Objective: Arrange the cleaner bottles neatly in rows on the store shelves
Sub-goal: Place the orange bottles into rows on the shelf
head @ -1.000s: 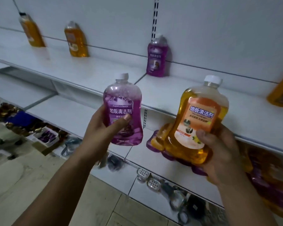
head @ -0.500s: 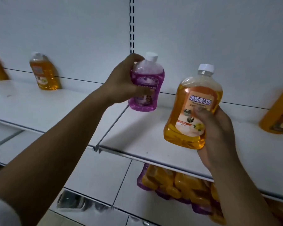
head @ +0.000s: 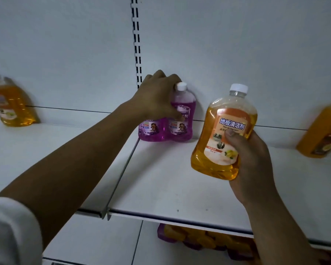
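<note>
L hand grips purple bottle at shelf back, touching 2nd purple bottle; R hand holds orange bottle.

Left arm: extended from near left toward far centre, forearm bare, white sleeve pushed up at the near end. Left hand: knuckles up, fingers curled over the shoulder of the purple bottle, thumb pressed on its front label. Right arm: forearm rises from the near right corner, wrist bent slightly inward. Right hand: grips the orange bottle around its lower body, thumb across the label, remaining fingers hidden behind
</note>
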